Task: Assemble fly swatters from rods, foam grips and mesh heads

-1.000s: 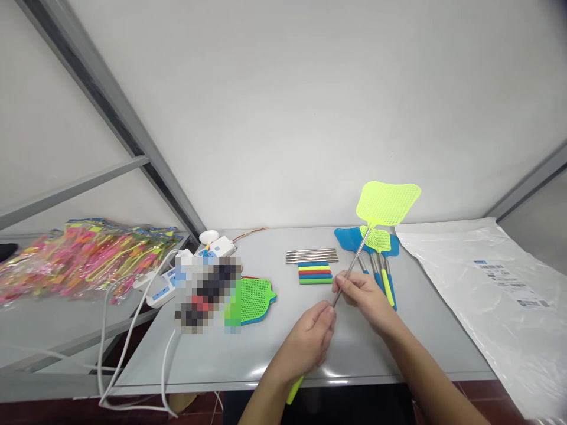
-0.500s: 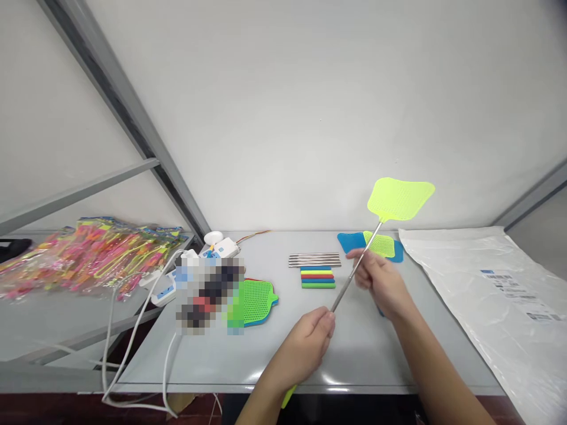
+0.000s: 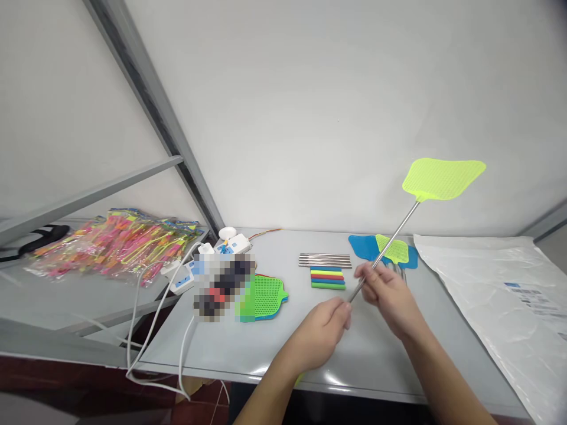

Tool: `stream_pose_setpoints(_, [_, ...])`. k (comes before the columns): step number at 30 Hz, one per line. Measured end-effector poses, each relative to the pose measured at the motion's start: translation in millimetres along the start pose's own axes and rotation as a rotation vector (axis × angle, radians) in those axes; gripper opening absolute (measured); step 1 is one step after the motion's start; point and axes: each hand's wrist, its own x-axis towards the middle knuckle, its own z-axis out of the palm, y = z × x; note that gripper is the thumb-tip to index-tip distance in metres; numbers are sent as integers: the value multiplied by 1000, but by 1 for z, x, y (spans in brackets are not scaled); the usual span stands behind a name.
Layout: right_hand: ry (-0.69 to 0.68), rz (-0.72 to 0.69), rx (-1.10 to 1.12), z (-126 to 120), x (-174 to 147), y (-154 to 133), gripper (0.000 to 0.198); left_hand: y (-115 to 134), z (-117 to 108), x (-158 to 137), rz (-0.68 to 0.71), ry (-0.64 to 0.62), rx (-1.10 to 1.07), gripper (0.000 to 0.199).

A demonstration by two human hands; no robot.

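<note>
A fly swatter with a yellow-green mesh head (image 3: 443, 179) and a thin metal rod (image 3: 401, 227) is held tilted up to the right over the table. My left hand (image 3: 321, 333) is closed around its lower end; a bit of yellow-green shows below that wrist. Higher up, my right hand (image 3: 390, 295) pinches the rod between thumb and fingers. Behind it lie other swatters, with blue heads (image 3: 363, 246) and a yellow-green head (image 3: 392, 248), their rods partly hidden by my right hand. Left of my hands are several metal rods (image 3: 325, 260) and coloured tubes (image 3: 328, 278) in rows.
A stack of swatter heads, green on top (image 3: 269, 297), lies beside a pixelated patch. White power strips (image 3: 237, 244) and cables are at the table's left. Bagged pink and yellow items (image 3: 133, 242) cover the left shelf. A white plastic package (image 3: 478, 277) lies at right.
The view has shifted, so the table things appear further right. The swatter's head has risen and moved right. My hands are closer together, with more rod showing beyond my right hand.
</note>
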Motion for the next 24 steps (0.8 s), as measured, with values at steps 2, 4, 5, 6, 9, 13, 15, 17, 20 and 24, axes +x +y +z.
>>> stream_pose_setpoints(2, [-87,67,-38,9,-7,10,37,-2,-1,2,-9,6,-1,39])
stream_pose_setpoints(4, [-133,91,-69,11,-12,15,40,-4,-2,1,-17,-2,3,39])
stream_pose_setpoints(5, [-122,83,-77,8,-12,15,40,-4,-2,0,-22,-14,11,40])
stream_pose_setpoints(6, [-88,62,-72,3,-10,13,39,-4,-3,-1,-28,-31,24,40])
stream_pose_setpoints(9, [92,-42,2,-21,2,-2,39,-7,-5,-8,-68,-77,61,42])
stream_pose_setpoints(13, [147,-73,10,-36,13,-15,39,-17,-6,-17,-128,-83,44,41])
stream_pose_setpoints(15, [159,-87,36,-28,9,-9,38,-22,-6,-19,-141,-91,16,41])
stream_pose_setpoints(17, [142,-68,61,-13,-1,3,36,-24,-6,-19,-142,-90,-5,41])
stream_pose_setpoints(20, [-5,64,35,7,-17,22,37,-23,-8,-17,-132,-67,-11,40])
stream_pose_setpoints(24, [-20,54,4,1,-23,20,38,-18,-10,-19,-101,-78,40,40])
